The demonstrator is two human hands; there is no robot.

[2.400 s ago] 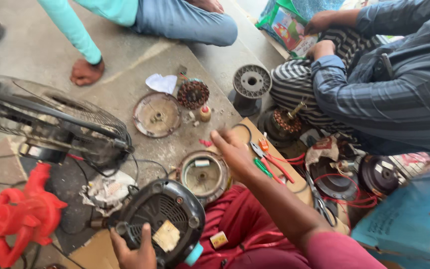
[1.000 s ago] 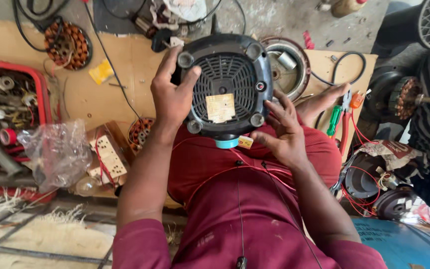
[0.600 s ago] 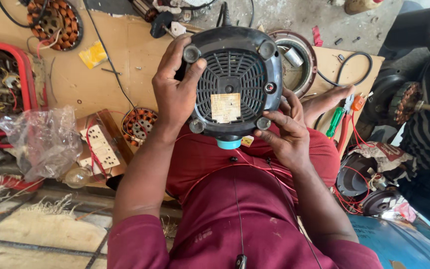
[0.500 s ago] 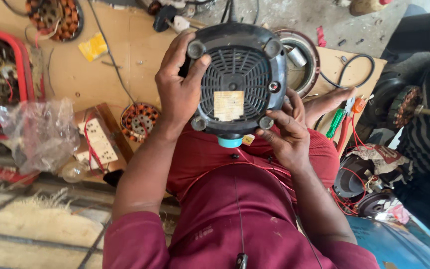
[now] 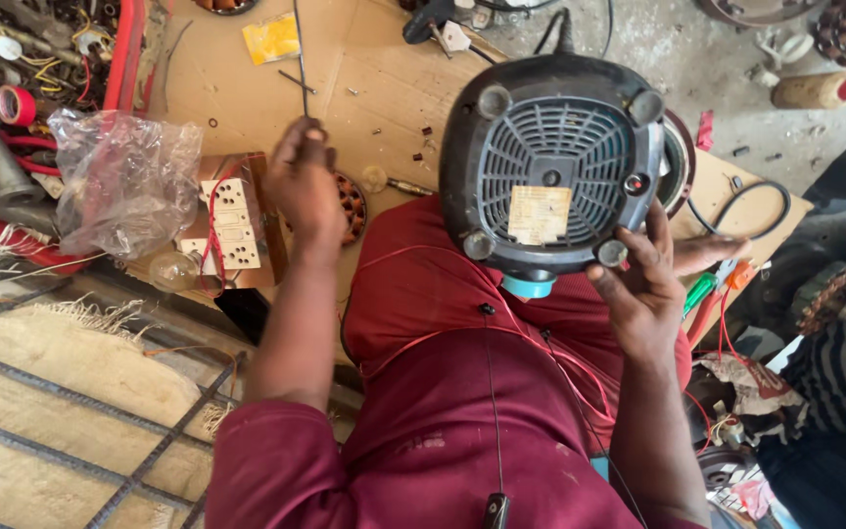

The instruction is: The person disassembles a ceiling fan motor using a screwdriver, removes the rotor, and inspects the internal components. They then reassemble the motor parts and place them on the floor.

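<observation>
Right hand (image 5: 643, 294) is gripping the dark motor base (image 5: 550, 167) by its lower rim, fingers curled around the edge, w/ the base flipped up on the lap so the vented underside faces the cam. A paper sticker (image 5: 539, 214) sits in the middle of the vents, and a teal knob (image 5: 529, 286) pokes out at the bottom. Left hand (image 5: 303, 181) is off to the side over the cardboard (image 5: 384, 88), pinching a thin black rod (image 5: 300, 59) btw fingertips, rod pointing up. Just left of it there's a switch board (image 5: 227, 230) w/ red wire and a crumpled plastic bag (image 5: 124, 181). Pliers (image 5: 712, 294) lie beyond the right hand.
</observation>
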